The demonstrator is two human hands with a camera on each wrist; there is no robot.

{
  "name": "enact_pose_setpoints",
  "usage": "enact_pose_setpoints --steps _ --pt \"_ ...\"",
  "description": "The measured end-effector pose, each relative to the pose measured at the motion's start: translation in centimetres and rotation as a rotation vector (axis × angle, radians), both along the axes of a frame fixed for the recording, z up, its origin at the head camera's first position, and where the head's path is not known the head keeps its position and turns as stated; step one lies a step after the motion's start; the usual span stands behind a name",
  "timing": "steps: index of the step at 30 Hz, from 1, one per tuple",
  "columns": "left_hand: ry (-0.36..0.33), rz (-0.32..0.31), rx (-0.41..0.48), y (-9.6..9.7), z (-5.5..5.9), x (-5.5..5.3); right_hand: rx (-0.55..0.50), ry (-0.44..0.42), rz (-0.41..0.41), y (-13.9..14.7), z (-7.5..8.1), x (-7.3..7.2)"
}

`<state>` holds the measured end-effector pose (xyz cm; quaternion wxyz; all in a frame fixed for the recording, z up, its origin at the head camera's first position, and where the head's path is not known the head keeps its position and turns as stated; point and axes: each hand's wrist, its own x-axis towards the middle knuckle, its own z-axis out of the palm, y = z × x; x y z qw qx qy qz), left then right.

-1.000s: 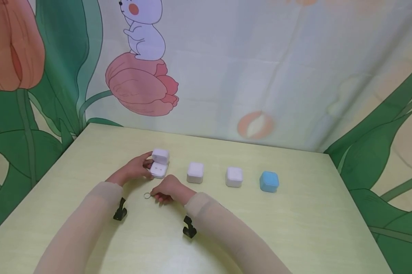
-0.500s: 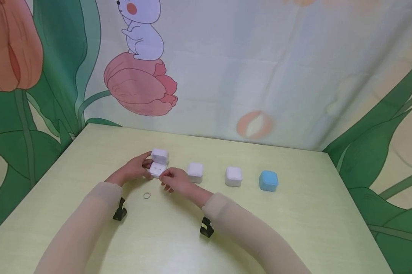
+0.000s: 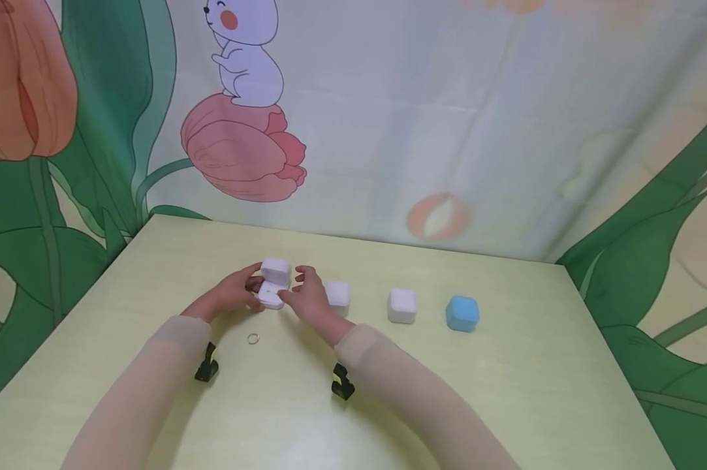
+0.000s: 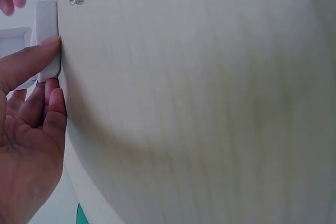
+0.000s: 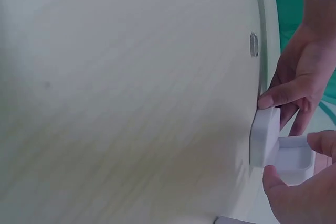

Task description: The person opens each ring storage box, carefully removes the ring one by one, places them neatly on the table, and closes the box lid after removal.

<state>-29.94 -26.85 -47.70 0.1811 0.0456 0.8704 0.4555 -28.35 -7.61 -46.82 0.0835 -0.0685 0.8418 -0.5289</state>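
A person's left hand point(image 3: 230, 292) grips a small white ring box point(image 3: 270, 301), thumb and fingers around its base, on a pale wood-grain table point(image 3: 506, 398). The box stands open, its lid point(image 3: 277, 269) raised. The right hand point(image 3: 311, 297) reaches around the opposite side, fingers spread apart, thumb at the base and a fingertip near the lid; whether that fingertip touches cannot be told. A studded ring point(image 3: 252, 339) lies on the table nearer the person. Two closed white boxes point(image 3: 402, 305) and a blue box point(image 3: 462, 313) stand to the right.
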Motion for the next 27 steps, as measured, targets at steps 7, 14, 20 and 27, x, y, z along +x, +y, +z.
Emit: enact_pose_setpoints --steps 7,14,20,27 --pt "-0.005 -0.006 -0.003 0.1 0.0 0.0 0.029 0.035 0.021 -0.6 -0.7 -0.9" --pt "-0.015 0.010 -0.008 0.2 -0.1 -0.2 0.041 0.076 0.095 -0.7 -0.4 -1.3" --pt "-0.018 0.000 -0.009 0.1 -0.3 -0.3 0.020 0.080 0.121 -0.8 -0.4 -1.2" --pt "0.000 -0.006 -0.025 0.0 0.0 -0.1 0.072 0.118 0.051 -1.0 -0.4 -1.7"
